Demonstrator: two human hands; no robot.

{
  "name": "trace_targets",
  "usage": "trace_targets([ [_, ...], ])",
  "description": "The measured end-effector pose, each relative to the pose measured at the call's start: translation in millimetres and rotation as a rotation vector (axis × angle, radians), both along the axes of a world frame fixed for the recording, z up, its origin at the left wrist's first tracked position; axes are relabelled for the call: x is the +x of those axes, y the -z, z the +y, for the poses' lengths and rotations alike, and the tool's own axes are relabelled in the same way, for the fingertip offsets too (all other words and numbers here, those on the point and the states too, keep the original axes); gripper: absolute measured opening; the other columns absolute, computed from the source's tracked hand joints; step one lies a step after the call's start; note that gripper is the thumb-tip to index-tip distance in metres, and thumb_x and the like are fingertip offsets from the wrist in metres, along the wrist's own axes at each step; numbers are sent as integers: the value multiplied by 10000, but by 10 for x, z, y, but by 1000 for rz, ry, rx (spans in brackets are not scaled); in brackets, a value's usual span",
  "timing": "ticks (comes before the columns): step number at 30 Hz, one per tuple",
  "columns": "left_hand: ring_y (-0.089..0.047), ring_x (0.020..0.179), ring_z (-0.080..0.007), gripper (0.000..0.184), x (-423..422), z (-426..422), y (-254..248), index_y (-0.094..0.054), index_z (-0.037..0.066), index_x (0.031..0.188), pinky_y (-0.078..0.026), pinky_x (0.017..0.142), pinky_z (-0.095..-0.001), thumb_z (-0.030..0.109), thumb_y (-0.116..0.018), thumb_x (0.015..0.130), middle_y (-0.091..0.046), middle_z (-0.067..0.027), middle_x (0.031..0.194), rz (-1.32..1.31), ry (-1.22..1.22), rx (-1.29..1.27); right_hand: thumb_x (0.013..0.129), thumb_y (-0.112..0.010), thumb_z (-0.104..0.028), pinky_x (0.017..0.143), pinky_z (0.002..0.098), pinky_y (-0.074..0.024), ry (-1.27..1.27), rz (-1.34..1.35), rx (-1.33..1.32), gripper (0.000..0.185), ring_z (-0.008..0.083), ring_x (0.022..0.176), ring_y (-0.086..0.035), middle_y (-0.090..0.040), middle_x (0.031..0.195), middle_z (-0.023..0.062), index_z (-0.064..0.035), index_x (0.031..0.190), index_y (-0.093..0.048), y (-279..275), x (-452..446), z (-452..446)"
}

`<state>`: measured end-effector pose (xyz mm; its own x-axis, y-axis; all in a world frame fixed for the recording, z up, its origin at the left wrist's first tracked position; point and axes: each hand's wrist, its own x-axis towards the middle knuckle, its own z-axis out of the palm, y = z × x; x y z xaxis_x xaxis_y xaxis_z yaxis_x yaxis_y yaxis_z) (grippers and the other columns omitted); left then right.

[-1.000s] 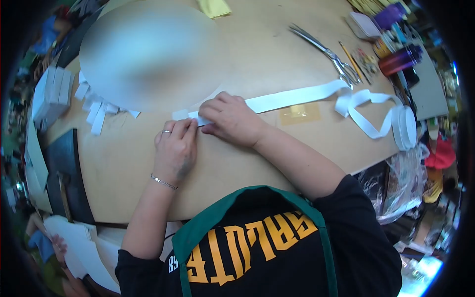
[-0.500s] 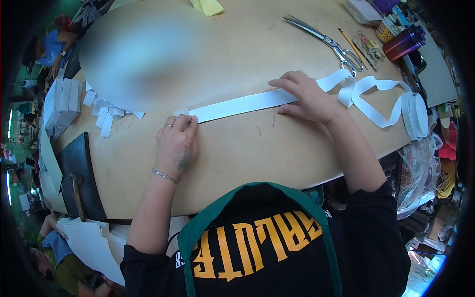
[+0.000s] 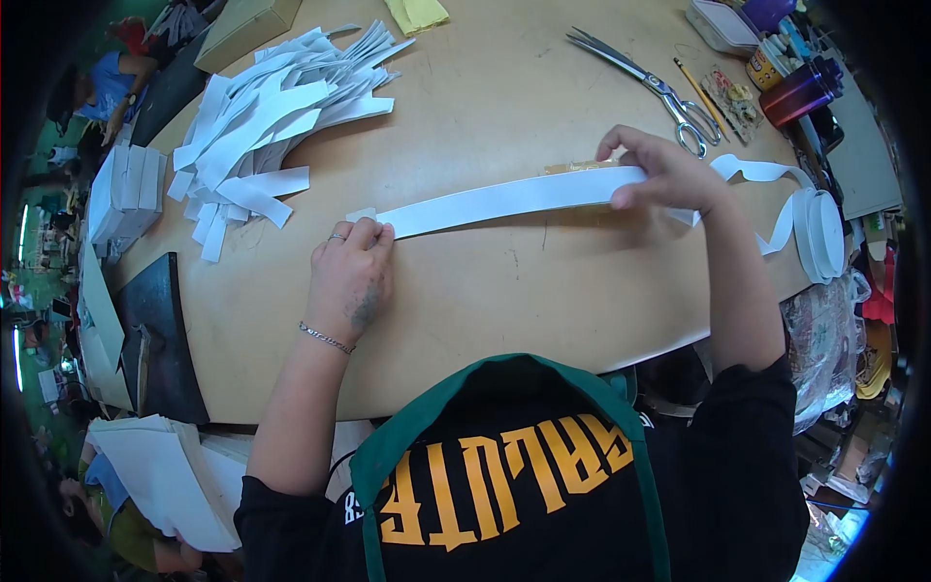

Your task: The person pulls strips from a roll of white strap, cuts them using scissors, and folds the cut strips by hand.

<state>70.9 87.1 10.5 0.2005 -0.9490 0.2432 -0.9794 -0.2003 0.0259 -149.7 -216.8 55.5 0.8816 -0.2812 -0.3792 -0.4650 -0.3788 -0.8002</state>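
Right hand (image 3: 671,177) has moved rightward along the ribbon (image 3: 504,202), half-curled; its grip I can't tell. Left hand (image 3: 353,272), fingers bunched, pins one end.

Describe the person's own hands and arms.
The bare left hand wears a slim silver-coloured ring and bears a dark tattoo-like mark; a silver-coloured chain bracelet circles its wrist. The right hand is ungloved. Short black fabric sleeves cover both upper arms.

We look forward and steeply down from one camera on the wearer's head, close above the wide tan table (image 3: 456,301). Our dark-rimmed wide view runs from the black shirt with yellow lettering (image 3: 524,485) at its near edge past both its sides.
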Motion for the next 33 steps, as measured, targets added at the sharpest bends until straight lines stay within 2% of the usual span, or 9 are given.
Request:
trace_targets([
  [5,-564,864,-226,262,12,16,8,-654,38,986,-482,672,-349,49,-596,731,-560,-48,908,-6,-16,49,746,-757,-246,701,287,-411,0,252,-407,311,163,742,-542,-589,760,38,-68,899,-553,197,-51,-282],
  [8,-555,886,-214,242,11,20,9,-649,42,1004,-475,688,-348,81,-577,775,-550,-35,919,-15,-30,84,729,-755,-221,722,327,-436,79,318,-508,307,200,801,-566,-612,864,56,-74,913,-558,156,2,-176],
  [11,-555,879,-210,237,-1,22,-2,-646,39,1007,-473,681,-344,81,-572,785,-546,-33,912,-24,-25,91,725,-736,-188,770,376,-456,-4,162,-990,296,242,908,-575,-605,1008,87,-70,945,-578,100,-43,60],
  [14,-568,837,-238,280,5,7,-16,-648,21,987,-484,646,-349,15,-597,711,-566,-59,902,-26,-1,53,729,-720,-204,837,414,-452,29,-67,-1158,332,292,1032,-543,-556,1159,132,-67,1003,-591,252,-24,597],
  [16,-575,819,-254,305,-1,-12,-28,-650,13,975,-491,632,-354,-19,-609,674,-578,-73,903,-25,10,36,773,-679,-243,885,416,-438,-35,-286,-1051,395,327,1075,-516,-533,1183,162,-66,1113,-585,450,-7,1019],
  [24,-573,843,-214,196,35,-3,-51,-660,42,943,-484,673,-351,52,-591,761,-575,-25,910,14,10,44,830,-544,-528,1011,478,-289,15,-155,-1033,592,329,1224,-391,-457,1276,140,-106,1245,-535,591,191,1502],
  [27,-590,863,-292,287,75,10,-36,-639,21,983,-496,726,-372,-27,-601,703,-605,-99,949,239,-47,15,829,-533,-541,1010,493,-277,12,-95,-989,602,317,1222,-381,-441,1282,122,-117,1256,-519,508,222,1511],
  [30,-591,882,-314,303,-117,-95,-77,-632,16,1010,-494,759,-389,-23,-597,712,-605,-119,985,87,-87,-80,825,-533,-548,1004,506,-277,17,-101,-1001,601,308,1209,-383,-438,1275,115,-125,1252,-514,535,221,1506],
  [33,-586,936,-321,323,-494,-390,-190,-620,11,1047,-490,799,-396,-6,-607,725,-594,-137,1014,188,105,-113,813,-555,-520,1003,498,-279,24,-97,-989,588,304,1206,-383,-434,1279,110,-117,1239,-514,543,227,1502],
])
